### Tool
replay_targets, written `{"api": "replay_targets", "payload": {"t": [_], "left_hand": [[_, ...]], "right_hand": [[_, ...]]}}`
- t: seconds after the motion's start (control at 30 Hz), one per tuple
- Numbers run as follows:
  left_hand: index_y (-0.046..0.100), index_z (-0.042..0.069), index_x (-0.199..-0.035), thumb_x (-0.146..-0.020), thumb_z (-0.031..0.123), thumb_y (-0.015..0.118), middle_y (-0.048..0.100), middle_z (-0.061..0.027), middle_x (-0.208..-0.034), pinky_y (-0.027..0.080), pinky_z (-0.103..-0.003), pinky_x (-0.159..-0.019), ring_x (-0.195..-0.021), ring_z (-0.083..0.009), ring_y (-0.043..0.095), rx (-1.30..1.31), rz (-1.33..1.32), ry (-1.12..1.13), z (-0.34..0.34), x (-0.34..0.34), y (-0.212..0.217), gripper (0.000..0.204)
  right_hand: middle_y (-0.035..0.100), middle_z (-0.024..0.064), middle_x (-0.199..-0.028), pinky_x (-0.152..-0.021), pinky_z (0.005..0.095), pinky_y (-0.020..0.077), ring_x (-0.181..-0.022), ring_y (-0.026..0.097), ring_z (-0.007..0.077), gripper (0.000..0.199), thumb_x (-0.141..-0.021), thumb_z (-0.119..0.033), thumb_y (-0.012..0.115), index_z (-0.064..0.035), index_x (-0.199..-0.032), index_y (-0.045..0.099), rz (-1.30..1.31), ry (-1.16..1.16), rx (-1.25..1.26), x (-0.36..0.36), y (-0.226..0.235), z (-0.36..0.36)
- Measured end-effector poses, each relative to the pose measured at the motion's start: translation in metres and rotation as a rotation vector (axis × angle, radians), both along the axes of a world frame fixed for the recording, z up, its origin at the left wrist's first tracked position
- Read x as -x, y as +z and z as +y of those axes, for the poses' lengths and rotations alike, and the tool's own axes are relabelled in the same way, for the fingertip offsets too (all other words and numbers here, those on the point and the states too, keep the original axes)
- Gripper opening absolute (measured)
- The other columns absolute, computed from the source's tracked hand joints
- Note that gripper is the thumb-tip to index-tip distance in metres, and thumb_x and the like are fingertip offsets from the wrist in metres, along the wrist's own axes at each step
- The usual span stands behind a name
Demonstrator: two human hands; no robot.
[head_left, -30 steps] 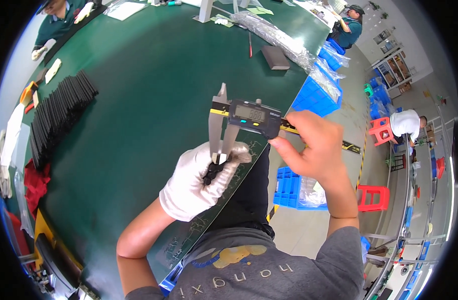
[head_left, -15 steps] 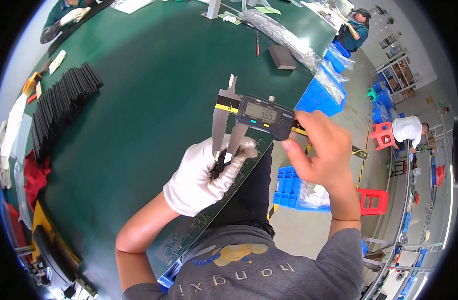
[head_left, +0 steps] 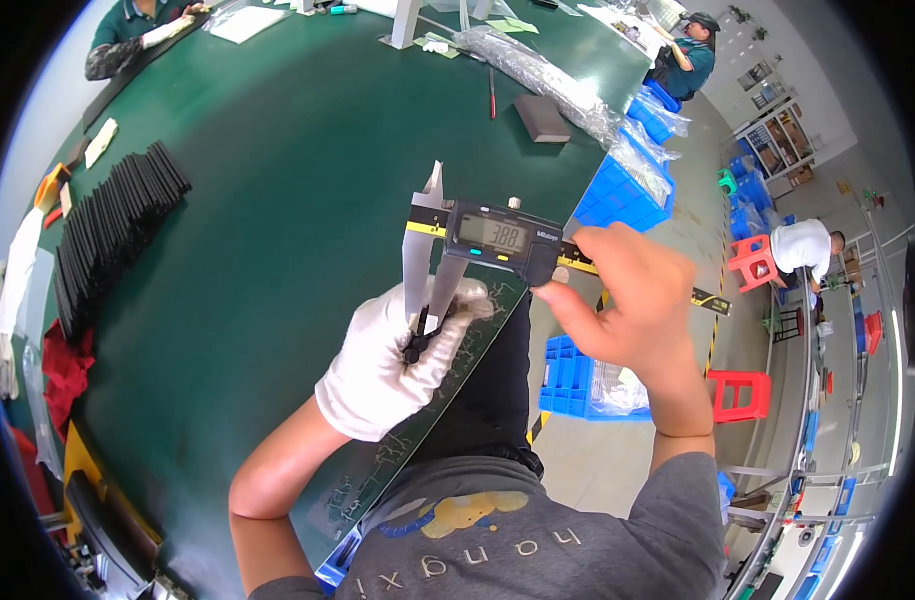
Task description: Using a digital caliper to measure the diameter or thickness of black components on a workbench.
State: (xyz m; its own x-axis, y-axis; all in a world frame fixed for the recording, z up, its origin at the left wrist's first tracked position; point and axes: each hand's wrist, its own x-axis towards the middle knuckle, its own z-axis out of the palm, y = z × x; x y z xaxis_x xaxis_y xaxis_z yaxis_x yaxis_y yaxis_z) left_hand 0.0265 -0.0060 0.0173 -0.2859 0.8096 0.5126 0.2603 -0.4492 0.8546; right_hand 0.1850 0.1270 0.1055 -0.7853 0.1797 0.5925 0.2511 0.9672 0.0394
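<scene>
My left hand, in a white glove, is closed round a small black part with a rounded end. Most of that part is hidden in the fingers. My bare right hand grips a digital caliper by its slide and beam, thumb below and fingers above. The caliper's long jaws point down to the black part and sit close on either side of it; whether both touch it I cannot tell. Its display is lit with digits, and the beam sticks out to the right past my hand.
Black strips lie in a fanned row on the green table, left. A red cloth is nearby. A dark block, a red pen and plastic wrap lie far right. Blue crates stand beside the table; co-workers sit beyond.
Both hands and the caliper have shifted slightly left in the picture, along with the whole scene. The digits on the caliper's display have changed. Both grips stay the same.
</scene>
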Motion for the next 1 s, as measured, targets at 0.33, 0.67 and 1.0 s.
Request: {"api": "replay_targets", "payload": {"t": [0.33,0.67,1.0], "left_hand": [[0.056,0.003,-0.108,-0.091,0.002,0.056,0.061,0.0023,-0.082,0.034,-0.013,-0.048,-0.057,0.0027,0.043,0.076,-0.25,-0.13,-0.0051,-0.0023,-0.003,0.017],[0.058,0.002,-0.103,-0.088,0.002,0.056,0.066,-0.009,-0.087,0.05,-0.027,-0.065,-0.073,-0.0168,0.064,0.037,0.004,-0.037,-0.0044,0.0047,-0.0007,0.015],[0.058,0.001,-0.105,-0.088,-0.001,0.055,0.062,-0.0021,-0.08,0.043,-0.019,-0.054,-0.062,-0.0046,0.052,0.177,-0.307,-0.191,-0.0064,0.0038,-0.0001,0.017]], "right_hand": [[0.055,0.0054,-0.065,-0.042,0.0311,0.0373,-0.049,0.052,0.0223,0.034,-0.067,-0.026,0.076,-0.0042,-0.087,0.06,-0.033,0.043,0.115,0.0007,-0.0063,-0.0005],[0.053,0.0035,-0.059,-0.041,0.0305,0.0365,-0.046,0.051,0.0214,0.034,-0.065,-0.031,0.078,-0.0063,-0.078,0.06,0.013,0.057,0.081,0.0035,-0.0065,0.0015],[0.054,0.0056,-0.064,-0.042,0.031,0.0368,-0.046,0.05,0.022,0.031,-0.068,-0.022,0.073,-0.0035,-0.089,0.059,-0.029,0.064,0.14,0.0012,-0.0048,-0.0061]]}}
